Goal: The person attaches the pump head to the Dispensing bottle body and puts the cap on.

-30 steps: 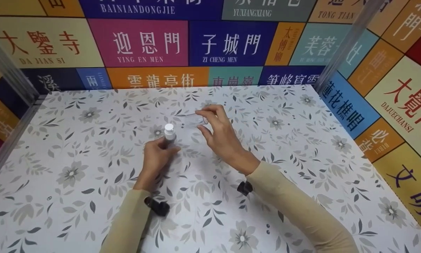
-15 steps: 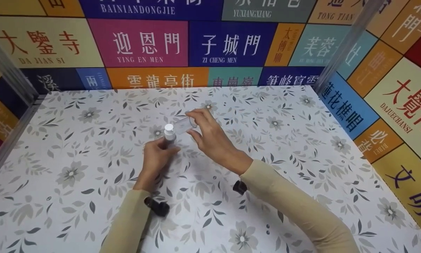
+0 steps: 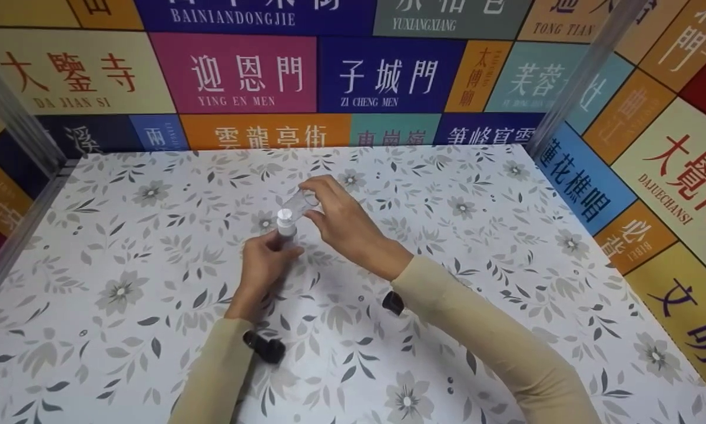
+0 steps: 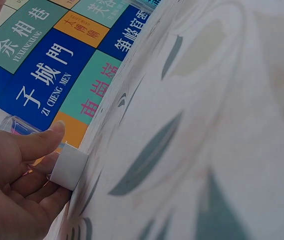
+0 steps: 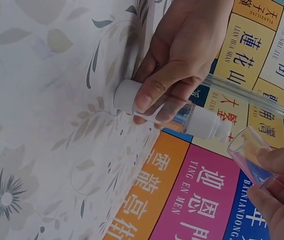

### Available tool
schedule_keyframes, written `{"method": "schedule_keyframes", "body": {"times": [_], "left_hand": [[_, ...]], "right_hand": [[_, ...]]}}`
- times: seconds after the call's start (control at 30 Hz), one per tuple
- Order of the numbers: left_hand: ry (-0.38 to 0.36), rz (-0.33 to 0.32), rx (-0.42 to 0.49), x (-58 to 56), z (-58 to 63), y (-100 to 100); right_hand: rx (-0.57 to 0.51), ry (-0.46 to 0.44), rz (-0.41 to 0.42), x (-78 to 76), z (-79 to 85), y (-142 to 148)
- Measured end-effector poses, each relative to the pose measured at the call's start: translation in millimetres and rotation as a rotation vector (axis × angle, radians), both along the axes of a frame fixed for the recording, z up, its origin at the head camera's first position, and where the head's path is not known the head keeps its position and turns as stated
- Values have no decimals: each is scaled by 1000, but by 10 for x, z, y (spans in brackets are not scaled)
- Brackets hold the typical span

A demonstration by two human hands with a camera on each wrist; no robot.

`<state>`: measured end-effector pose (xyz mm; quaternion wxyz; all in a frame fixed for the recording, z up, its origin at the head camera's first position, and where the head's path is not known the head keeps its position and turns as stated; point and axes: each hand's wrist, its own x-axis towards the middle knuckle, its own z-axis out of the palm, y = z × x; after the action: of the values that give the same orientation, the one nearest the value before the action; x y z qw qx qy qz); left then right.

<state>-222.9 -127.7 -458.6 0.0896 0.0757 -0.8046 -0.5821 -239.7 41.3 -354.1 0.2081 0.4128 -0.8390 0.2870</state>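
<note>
A small clear bottle with a white nozzle top (image 3: 285,224) stands upright on the table, gripped between the thumb and fingers of my left hand (image 3: 261,265). In the left wrist view, its white base (image 4: 68,166) shows below the fingers, at the table surface. My right hand (image 3: 353,227) pinches a clear hollow cap (image 3: 295,206) between thumb and fingers. From the right wrist view, the cap's open rim (image 5: 241,140) lies tilted right beside the nozzle tip (image 5: 223,131); whether they touch I cannot tell. Left-hand fingers partly hide the bottle's body.
A white table cover (image 3: 123,365) with grey flowers and leaves spreads under both arms. Colourful panels with lettering (image 3: 235,70) rise behind the table and at its sides, with clear corner posts (image 3: 588,70). Each wrist carries a small black camera (image 3: 264,347).
My right hand has moved left with the clear cap, bringing it from apart from the bottle to the nozzle top and tilting it more. The left hand and bottle have stayed put.
</note>
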Motion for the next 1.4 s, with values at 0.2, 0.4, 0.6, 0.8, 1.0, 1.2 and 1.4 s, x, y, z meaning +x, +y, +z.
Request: {"method": "schedule_keyframes", "body": {"times": [0.2,0.4,0.6,0.8,1.0,1.2,1.4], "left_hand": [[-14,-4,17,6,3,-5],[-9,-7,21,9,0,-5],[8,9,25,8,-14,-11],[60,4,-3,-4,-33,-14],[72,10,-32,-11,-35,-12],[72,12,-8,-14,-38,-1],[87,23,-7,-15,-53,2]], "right_hand": [[44,17,20,-38,17,-65],[87,11,37,-65,43,-126],[118,7,55,-89,46,-173],[136,-1,72,-87,57,-209],[170,-4,67,-101,33,-235],[183,13,65,-114,-30,-245],[182,24,78,-113,-122,-261]]}}
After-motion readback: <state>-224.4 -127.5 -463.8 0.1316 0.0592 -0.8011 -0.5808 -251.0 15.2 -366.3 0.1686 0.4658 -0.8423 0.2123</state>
